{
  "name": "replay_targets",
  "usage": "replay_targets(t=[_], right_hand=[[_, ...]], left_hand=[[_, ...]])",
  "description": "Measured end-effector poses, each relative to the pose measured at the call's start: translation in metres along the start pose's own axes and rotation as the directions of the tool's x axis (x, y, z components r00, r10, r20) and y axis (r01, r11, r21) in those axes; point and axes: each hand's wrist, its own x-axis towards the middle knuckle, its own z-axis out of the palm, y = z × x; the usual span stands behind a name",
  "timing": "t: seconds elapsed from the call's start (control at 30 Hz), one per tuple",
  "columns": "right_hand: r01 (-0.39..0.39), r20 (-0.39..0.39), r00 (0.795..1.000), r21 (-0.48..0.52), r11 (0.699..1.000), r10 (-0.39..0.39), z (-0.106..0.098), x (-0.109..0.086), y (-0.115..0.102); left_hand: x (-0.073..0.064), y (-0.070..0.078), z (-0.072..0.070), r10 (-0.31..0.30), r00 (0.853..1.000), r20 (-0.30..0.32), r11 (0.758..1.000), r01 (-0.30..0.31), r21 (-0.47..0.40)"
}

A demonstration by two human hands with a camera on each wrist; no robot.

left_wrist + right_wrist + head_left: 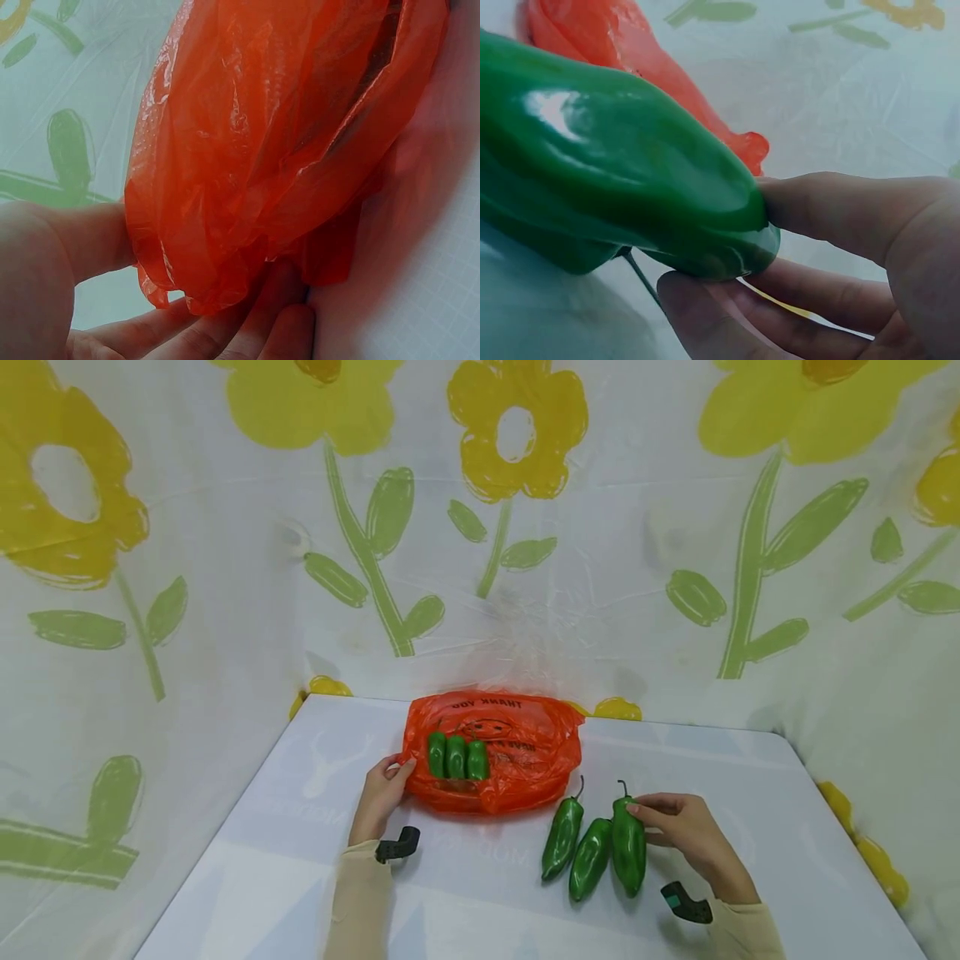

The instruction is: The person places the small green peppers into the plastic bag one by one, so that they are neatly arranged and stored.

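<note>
A red plastic bag with dark print lies on its side, its mouth toward me. Inside it show three green peppers, side by side. My left hand holds the bag's left edge, the thumb on one side and the fingers on the other, as the left wrist view shows. To the right of the bag my right hand pinches the stem end of a green pepper between thumb and fingers. Two more green peppers, a middle one and a left one, lie just left of it.
The white table carries everything, its back edge behind the bag. A hanging sheet printed with yellow flowers surrounds the table at the back and sides.
</note>
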Motion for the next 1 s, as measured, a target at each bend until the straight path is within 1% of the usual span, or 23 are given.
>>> replay_targets(t=[0.2,0.4,0.67,1.0], right_hand=[[0.009,-0.013,1.000,0.001,1.000,-0.009,0.003,0.003,-0.004],[0.010,-0.012,1.000,-0.005,1.000,-0.010,0.007,0.008,-0.010],[0.029,-0.008,1.000,-0.011,1.000,-0.029,0.011,0.010,-0.024],[0.067,-0.011,0.998,0.003,0.998,-0.067,0.012,0.018,-0.037]], left_hand=[[0.000,0.000,0.001,0.009,1.000,-0.002,1.000,-0.009,0.011],[-0.001,0.000,0.001,0.018,1.000,-0.003,1.000,-0.018,0.000],[0.000,0.000,0.001,0.000,1.000,-0.003,1.000,0.000,-0.008],[0.001,-0.001,0.001,-0.010,1.000,0.001,1.000,0.010,-0.014]])
